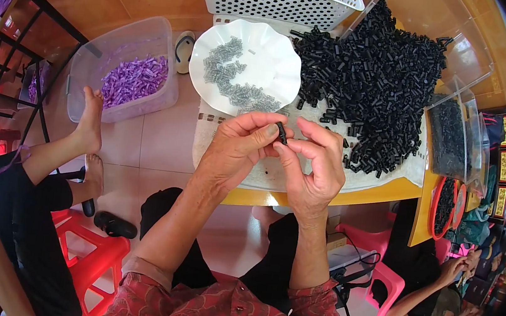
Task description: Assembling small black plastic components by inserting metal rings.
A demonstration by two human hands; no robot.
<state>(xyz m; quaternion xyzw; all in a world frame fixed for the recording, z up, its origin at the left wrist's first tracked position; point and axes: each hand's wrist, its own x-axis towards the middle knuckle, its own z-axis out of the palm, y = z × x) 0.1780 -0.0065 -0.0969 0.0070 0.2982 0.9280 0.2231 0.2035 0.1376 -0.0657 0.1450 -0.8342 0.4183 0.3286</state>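
Over the front of the table, my left hand (pixel 244 138) and my right hand (pixel 312 165) meet at a small black plastic part (pixel 282 133). It is short and tube-like, pinched between the fingertips of both hands. Just beyond my left hand stands a white plate with a wavy rim (pixel 278 54), holding a scatter of small metal springs (pixel 220 65). Right of my hands spreads a large heap of similar black parts (pixel 375 84), some loose at its edge. Whether a spring sits in the held part I cannot tell.
A white perforated basket (pixel 278 3) with black parts stands at the back. On the floor at left is a clear tub (pixel 160 93) of purple pieces, near a person's bare foot (pixel 90 119) and a red stool (pixel 89 258). Another person (pixel 437 307) sits at right beside a red basket (pixel 442 210).
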